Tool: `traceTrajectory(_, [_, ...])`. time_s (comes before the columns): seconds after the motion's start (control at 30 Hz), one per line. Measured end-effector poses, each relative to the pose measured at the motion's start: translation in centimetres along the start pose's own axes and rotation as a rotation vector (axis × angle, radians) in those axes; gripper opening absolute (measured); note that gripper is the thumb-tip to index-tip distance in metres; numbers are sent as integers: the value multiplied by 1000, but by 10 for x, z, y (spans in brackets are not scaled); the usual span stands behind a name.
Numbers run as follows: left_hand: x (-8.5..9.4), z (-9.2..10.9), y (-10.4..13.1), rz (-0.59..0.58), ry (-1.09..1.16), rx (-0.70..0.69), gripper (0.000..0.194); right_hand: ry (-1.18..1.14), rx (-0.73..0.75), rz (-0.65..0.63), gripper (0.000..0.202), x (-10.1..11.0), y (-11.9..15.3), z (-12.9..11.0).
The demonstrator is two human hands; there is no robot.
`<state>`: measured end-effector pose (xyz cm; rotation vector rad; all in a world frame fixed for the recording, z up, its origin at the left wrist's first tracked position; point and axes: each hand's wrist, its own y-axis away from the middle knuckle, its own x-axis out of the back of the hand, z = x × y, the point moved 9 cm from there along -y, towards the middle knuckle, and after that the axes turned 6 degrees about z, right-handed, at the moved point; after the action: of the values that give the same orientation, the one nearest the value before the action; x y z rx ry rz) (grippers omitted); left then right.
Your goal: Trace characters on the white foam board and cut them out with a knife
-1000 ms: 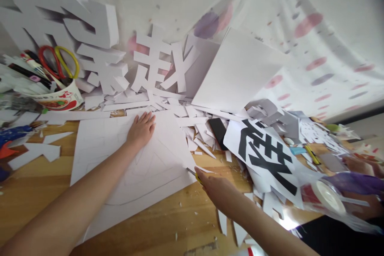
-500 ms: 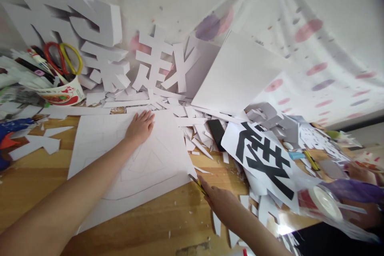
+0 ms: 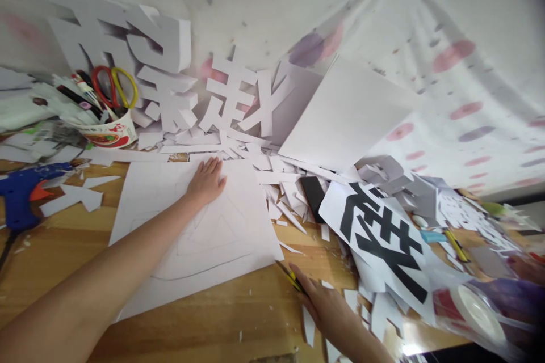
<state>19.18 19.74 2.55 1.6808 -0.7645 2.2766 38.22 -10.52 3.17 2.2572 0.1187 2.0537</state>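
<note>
My left hand [image 3: 206,182] lies flat with fingers stretched on the upper part of a white sheet [image 3: 140,193] that bears faint pencil outlines. A yellow-and-black utility knife [image 3: 292,279] is gripped in my right hand [image 3: 326,303]. Its blade tip is by the sheet's lower right corner; whether it touches the paper I cannot tell. Right of the sheet lies a printed page [image 3: 383,238] with a bold black character. A dark phone [image 3: 313,197] rests at that page's upper left edge.
White cut-out characters [image 3: 240,96] lean on the covered wall behind scraps. Far left are a blue glue gun [image 3: 25,190] and a paper cup [image 3: 113,131] holding scissors and pens. A white board [image 3: 344,113] leans at the back. At right sit another yellow knife [image 3: 457,245] and someone's purple sleeve [image 3: 498,295].
The view has shifted, bringing more of the glue gun into sight. My right hand with the knife has drawn slightly away from the sheet's corner. My left hand stays on the sheet.
</note>
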Motion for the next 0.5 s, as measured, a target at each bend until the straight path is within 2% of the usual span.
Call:
traceTrajectory(0.1, [2,-1,-3,5,1,19,58,-74,17,-13,54,-3,17,13])
traceTrajectory(0.2, [10,1,-10,29,6,44,59,27,-110,49,53,2,17,30])
traceTrajectory(0.33, [27,1,-22,77,14,111,59,184,-230,173,49,7,-12,28])
traceTrajectory(0.4, [34,0,-24,86,21,132,51,214,-302,207,48,5,-28,24])
traceTrajectory(0.5, [38,-5,-23,80,22,157,40,196,-316,224,47,0,-46,14])
